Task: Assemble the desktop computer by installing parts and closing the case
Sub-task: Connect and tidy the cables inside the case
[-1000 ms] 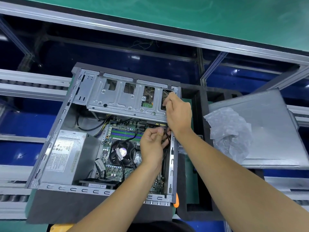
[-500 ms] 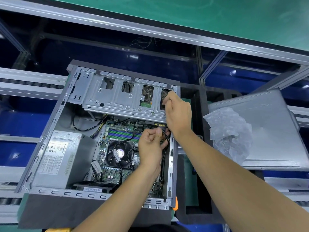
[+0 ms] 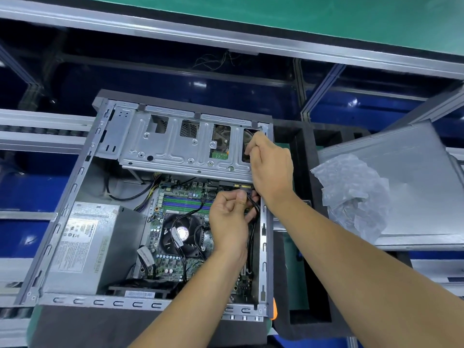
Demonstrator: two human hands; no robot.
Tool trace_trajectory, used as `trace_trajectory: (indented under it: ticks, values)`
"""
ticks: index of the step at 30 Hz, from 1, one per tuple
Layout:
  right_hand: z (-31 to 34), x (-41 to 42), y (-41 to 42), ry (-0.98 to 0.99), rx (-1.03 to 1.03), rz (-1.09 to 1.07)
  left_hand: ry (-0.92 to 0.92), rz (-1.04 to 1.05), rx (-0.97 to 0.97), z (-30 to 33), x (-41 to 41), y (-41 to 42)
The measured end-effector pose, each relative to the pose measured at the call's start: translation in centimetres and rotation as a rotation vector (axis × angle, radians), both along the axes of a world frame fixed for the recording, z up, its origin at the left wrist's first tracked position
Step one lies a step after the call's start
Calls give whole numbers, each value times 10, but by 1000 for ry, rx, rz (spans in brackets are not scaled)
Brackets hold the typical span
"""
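Bright, even overhead light, glare spots on the blue panels (image 3: 198, 84) (wide-angle bending at edges), slightly soft throughout.

I see a computer case (image 3: 82, 177) of bare matt grey sheet metal, its drive cage (image 3: 175, 151) stamped and dully shiny. The power supply (image 3: 88, 247) is brushed metal with a paper label. The crinkled bag (image 3: 351, 197) is translucent plastic on a smooth metal side panel (image 3: 414, 177).

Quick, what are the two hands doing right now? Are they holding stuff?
Left hand: fingers curled, pinching the black cable by its plug.
Right hand: fingers curled at the drive cage opening; what they grip cannot be told.
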State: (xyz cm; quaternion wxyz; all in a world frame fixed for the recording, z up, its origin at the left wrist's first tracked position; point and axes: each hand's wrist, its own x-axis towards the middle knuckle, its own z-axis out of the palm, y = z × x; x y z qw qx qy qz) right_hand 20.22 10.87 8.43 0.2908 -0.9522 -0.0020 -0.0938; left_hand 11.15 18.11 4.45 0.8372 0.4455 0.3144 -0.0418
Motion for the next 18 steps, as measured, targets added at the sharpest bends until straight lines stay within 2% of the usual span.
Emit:
trace_trajectory:
  ticks: [4,12,18]
  values:
    - [-1,1,0,6,-8,1,-8,16,8,-2,2,-1]
    - [-1,-1,0,19,23,-10,19,19,-119,-9,10,-8]
    - [-1,-1,0,7,-14,-3,10,6,-18,-15,11,-8]
